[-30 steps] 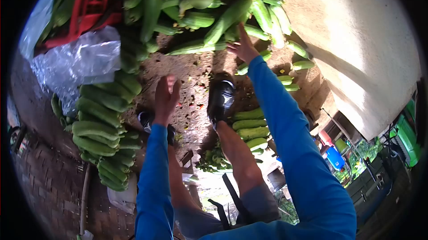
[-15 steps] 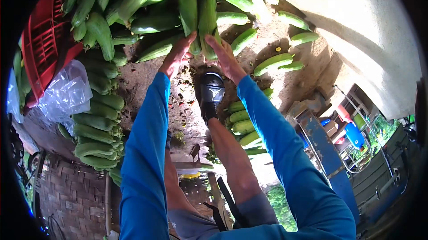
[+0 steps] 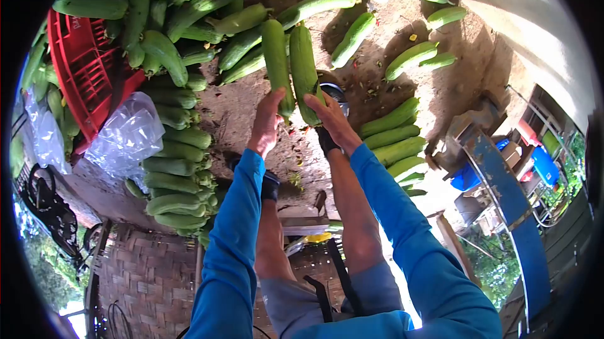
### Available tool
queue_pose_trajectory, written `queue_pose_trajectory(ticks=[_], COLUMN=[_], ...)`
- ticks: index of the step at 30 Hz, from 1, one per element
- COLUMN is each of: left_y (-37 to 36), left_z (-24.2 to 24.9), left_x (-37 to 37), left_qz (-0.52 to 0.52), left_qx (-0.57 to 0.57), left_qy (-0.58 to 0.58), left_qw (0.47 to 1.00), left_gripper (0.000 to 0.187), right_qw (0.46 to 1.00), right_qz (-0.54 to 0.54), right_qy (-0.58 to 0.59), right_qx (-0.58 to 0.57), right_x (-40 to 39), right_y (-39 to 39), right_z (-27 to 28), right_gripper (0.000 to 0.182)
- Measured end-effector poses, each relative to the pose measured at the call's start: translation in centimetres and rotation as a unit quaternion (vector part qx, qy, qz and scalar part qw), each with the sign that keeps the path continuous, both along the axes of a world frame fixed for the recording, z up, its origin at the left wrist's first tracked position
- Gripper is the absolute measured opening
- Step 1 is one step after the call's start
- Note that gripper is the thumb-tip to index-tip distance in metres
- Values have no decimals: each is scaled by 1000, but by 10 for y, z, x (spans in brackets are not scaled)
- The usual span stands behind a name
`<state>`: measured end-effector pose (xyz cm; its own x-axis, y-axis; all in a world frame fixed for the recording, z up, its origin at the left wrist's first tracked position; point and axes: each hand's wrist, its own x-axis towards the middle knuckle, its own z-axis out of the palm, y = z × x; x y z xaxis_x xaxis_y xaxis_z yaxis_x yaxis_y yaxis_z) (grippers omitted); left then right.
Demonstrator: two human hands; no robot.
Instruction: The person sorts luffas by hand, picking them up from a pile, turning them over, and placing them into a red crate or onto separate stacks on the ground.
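A long green cucumber (image 3: 275,56) stands out from my left hand (image 3: 267,124), whose fingers grip its near end. Beside it, nearly parallel, a second cucumber (image 3: 303,62) is held at its near end by my right hand (image 3: 331,117), thumb on top. A narrow gap separates the two cucumbers. Past their far ends lies a large loose heap of cucumbers (image 3: 189,15). To the left, a stacked row of cucumbers (image 3: 179,166) lines the ground. Another row of cucumbers (image 3: 395,141) lies to the right of my right forearm.
A red plastic crate (image 3: 75,68) leans at the left, with clear plastic bags (image 3: 129,128) against it. Several single cucumbers (image 3: 412,60) are scattered on the dirt floor (image 3: 352,93). A pale wall (image 3: 535,43) rises at right, near a worn blue bench (image 3: 503,188). Woven matting (image 3: 148,270) stands behind.
Both hands have drawn back from the heap towards my body, bringing the two cucumbers with them. My view has shifted, and my feet now stand further apart.
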<state>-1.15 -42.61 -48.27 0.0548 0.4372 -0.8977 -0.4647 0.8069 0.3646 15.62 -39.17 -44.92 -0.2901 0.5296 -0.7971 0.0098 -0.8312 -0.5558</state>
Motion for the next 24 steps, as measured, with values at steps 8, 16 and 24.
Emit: queue_pose_trajectory(ticks=[8,16,24], left_y=[-34,-59,-128], left_z=[39,124,175], left_x=[-11,-16,17], left_qz=[-119,-264,-405], left_qx=[12,113,154], left_qy=[26,92,102], left_qw=[992,953,895], left_gripper=[50,52,46], right_qw=[994,995,957], right_qz=[-83,-92,-291], right_qy=[43,-3,0], right_qx=[-51,-47,-19], right_x=[-9,-17,12], right_y=[-57,-143,-236], right_z=[26,56,185], right_gripper=[57,63,59])
